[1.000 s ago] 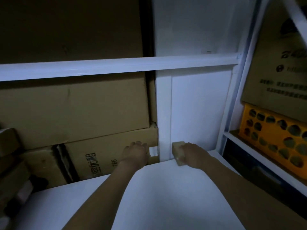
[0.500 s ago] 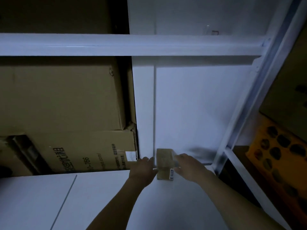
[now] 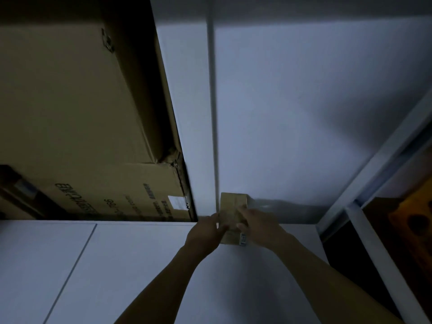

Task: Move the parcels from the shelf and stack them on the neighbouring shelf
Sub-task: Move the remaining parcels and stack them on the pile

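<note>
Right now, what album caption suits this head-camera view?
Left hand and right hand hold a small parcel at the back of the white shelf, beside large cartons.

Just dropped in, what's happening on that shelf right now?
A person holds a small brown parcel between both hands, left hand on its left edge, right hand on its right, at the back of the white shelf. Large cardboard boxes stand to the left. Whether it is set down yet is unclear.

A dim storeroom: white metal shelving [image 3: 374, 164] packed with large cardboard cartons [image 3: 70, 101].
</note>
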